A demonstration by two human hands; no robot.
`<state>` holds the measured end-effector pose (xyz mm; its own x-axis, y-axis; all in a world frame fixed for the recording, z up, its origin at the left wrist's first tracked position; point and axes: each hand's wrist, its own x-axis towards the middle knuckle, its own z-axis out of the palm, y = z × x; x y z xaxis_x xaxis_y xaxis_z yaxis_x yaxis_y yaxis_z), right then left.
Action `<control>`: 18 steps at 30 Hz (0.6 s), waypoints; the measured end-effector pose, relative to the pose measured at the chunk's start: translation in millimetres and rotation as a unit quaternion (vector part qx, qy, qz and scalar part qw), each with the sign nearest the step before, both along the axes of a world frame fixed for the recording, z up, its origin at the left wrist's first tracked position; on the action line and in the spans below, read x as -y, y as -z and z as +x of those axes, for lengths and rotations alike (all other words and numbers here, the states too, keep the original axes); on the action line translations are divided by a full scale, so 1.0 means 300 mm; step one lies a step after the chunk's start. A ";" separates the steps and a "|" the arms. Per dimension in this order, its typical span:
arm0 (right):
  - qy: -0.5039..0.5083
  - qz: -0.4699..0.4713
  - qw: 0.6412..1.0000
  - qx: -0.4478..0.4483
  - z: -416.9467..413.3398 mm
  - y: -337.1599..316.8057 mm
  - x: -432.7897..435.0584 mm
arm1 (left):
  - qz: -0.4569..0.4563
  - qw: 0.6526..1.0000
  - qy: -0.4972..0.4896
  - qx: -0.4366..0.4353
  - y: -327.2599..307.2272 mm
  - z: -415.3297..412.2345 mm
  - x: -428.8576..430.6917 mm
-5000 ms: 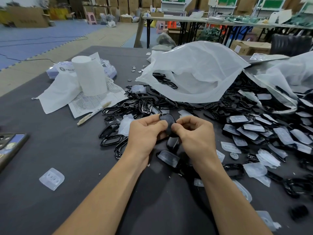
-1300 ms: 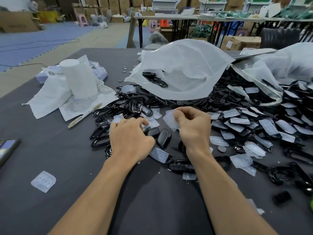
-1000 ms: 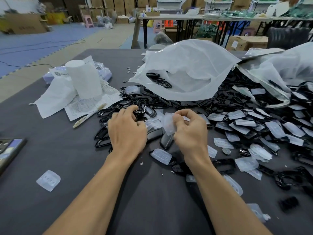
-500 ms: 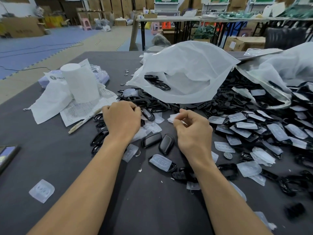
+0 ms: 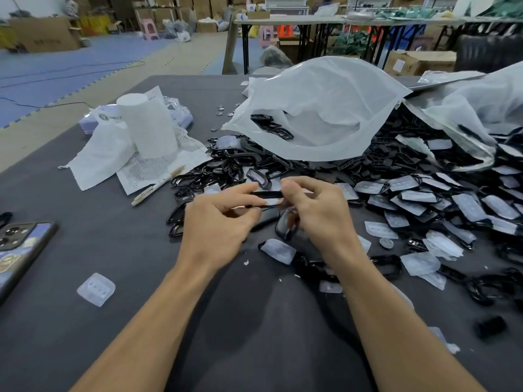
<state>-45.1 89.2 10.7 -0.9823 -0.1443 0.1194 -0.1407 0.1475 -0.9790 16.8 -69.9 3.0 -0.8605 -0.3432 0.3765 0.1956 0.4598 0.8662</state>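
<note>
My left hand (image 5: 218, 224) and my right hand (image 5: 319, 213) meet above the grey table (image 5: 85, 349). Between their fingertips they pinch a thin black frame (image 5: 266, 198) with a clear rubber pad against it. Just below the hands lie two glossy black shells (image 5: 285, 226) and a clear pad on a black part (image 5: 278, 250). A heap of black frames (image 5: 226, 168) lies behind the hands. To the right spreads a pile of black parts with clear pads (image 5: 441, 199).
A white plastic bag (image 5: 319, 114) stands open behind the heap, another bag (image 5: 481, 108) at the right. A paper roll (image 5: 147, 123) sits on tissue and a printed sheet with a pen (image 5: 157, 185). A phone (image 5: 19, 244) lies at the left edge, a loose pad (image 5: 96, 288) nearby.
My left hand left the frame heap with a black frame and came to the middle. My right hand brought its clear pad to it, and now both pinch the pair together.
</note>
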 end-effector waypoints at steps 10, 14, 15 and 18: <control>-0.064 0.136 0.988 -0.022 0.024 -0.040 -0.085 | 0.032 0.993 0.009 0.109 -0.002 0.013 -0.051; -0.037 0.362 0.929 -0.069 0.051 -0.078 -0.131 | -0.036 0.985 -0.087 0.146 -0.019 0.023 -0.037; -0.084 0.405 0.909 -0.051 0.063 -0.093 -0.144 | -0.019 0.985 -0.105 0.136 -0.018 0.022 -0.034; -0.161 0.491 0.856 -0.001 0.086 -0.117 -0.159 | 0.029 0.985 -0.120 0.120 -0.006 0.008 -0.033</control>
